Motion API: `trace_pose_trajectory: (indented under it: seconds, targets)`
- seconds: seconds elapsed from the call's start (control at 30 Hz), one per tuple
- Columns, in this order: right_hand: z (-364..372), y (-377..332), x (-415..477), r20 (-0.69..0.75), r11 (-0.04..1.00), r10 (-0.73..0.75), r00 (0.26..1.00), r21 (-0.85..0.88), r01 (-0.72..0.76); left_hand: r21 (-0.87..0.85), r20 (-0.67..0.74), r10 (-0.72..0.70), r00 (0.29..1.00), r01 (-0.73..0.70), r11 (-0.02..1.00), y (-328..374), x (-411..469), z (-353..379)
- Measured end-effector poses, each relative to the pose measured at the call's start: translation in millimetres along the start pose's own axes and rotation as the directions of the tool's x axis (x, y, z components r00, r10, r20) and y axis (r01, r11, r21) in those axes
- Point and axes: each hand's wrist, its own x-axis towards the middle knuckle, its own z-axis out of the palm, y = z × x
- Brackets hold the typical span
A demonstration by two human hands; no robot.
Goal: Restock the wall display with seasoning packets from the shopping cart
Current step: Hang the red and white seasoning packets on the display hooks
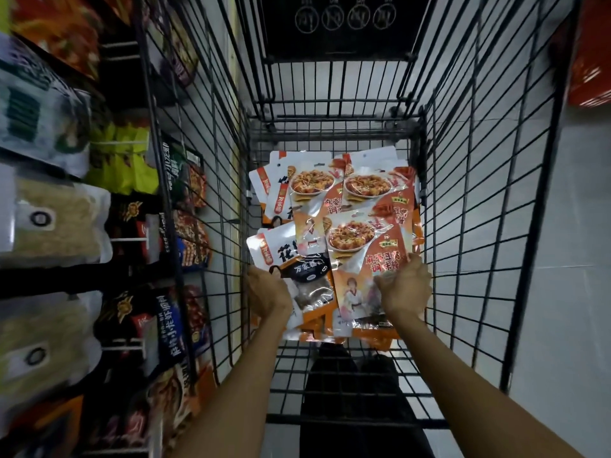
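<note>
Picking step: right hand (403, 289) pinches an orange packet (363, 256) in the cart (469, 200); left hand (267, 292) touches a white packet (281, 252), grip unclear. Next, lift toward the display (56, 223) at frame left.

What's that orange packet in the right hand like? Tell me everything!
It is a flat, shiny orange plastic seasoning packet with a picture of a bowl of saucy food, red writing and a cartoon figure in white. It lies tilted atop other packets in the black wire shopping cart. The right hand grips its right edge with curled fingers. Its left side overlaps a white and black packet held by the left hand.
</note>
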Motion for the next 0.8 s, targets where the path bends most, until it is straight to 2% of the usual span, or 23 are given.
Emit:
trace_pose_trajectory:
  seconds: [0.1,0.17,0.23,0.3,0.37,0.43,0.53,0.6,0.7,0.8]
  targets:
    - [0,1,3,0.027,0.997,0.045,0.999,0.066,-0.047,-0.032,0.037,-0.027,0.999,0.028,0.999,2,3,-3]
    - [0,1,5,0.084,0.998,0.039,0.996,0.054,-0.044,-0.074,0.052,0.012,0.999,-0.008,0.997,6,7,-5]
    - [-1,1,7,0.106,0.995,0.047,0.993,0.087,-0.056,-0.027,0.033,0.064,0.997,-0.063,0.998,12,13,-6]
    - [0,3,8,0.111,0.983,0.085,0.99,0.154,-0.101,0.111,-0.012,0.139,0.99,-0.137,0.984,22,20,-5]
    - [2,5,8,0.135,0.963,0.122,0.983,0.222,-0.15,0.171,-0.02,0.271,0.962,-0.264,0.949,38,28,0]
    - [5,8,9,0.17,0.939,0.14,0.975,0.291,-0.185,0.139,0.031,0.378,0.925,-0.379,0.915,59,37,11]
    - [6,11,13,0.206,0.907,0.159,0.966,0.356,-0.225,0.082,0.147,0.434,0.889,-0.448,0.89,88,52,31]
    - [7,12,15,0.221,0.896,0.169,0.96,0.371,-0.243,0.051,0.155,0.405,0.901,-0.417,0.908,101,61,40]
    - [7,11,16,0.246,0.872,0.174,0.953,0.412,-0.265,-0.017,0.137,0.253,0.958,-0.254,0.967,111,70,45]
    - [6,11,15,0.254,0.863,0.173,0.952,0.427,-0.27,-0.051,0.2,0.152,0.968,-0.144,0.988,113,77,43]
